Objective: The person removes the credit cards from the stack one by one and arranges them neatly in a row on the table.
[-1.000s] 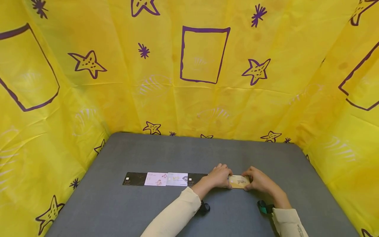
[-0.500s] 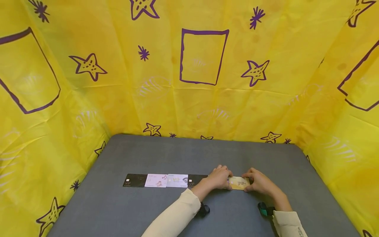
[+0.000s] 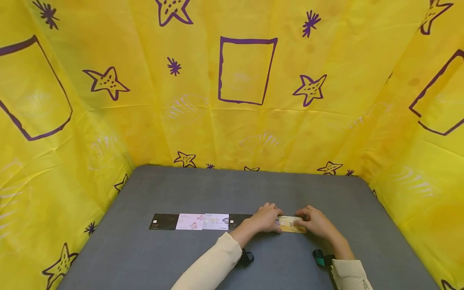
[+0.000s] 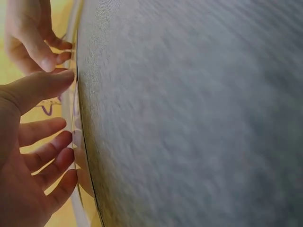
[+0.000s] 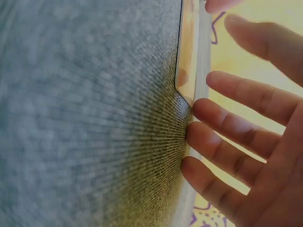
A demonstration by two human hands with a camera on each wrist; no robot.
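A row of flat cards lies across the grey table in the head view. At its right end is a gold card [image 3: 288, 225], also seen edge-on in the right wrist view. My left hand [image 3: 266, 218] rests over the card to the left of it, covering all but a thin purple strip. Its fingers are spread and loosely bent, their tips down at the surface. At the gold card's right end is my right hand [image 3: 314, 220], its thumb over the card's face. In the right wrist view the right hand [image 5: 255, 137] has spread, nearly straight fingers touching the surface beside the card.
Further left in the row lie a black card [image 3: 164, 222], a pink card [image 3: 190, 221], a white card [image 3: 216, 221] and another black card [image 3: 239, 220], edge to edge. A yellow curtain [image 3: 246, 129] with purple drawings rises behind and beside the grey table [image 3: 181, 257].
The thumb of my right hand has moved from the gold card's near edge up over its face. My left hand stays almost in place. The head view has shifted slightly.
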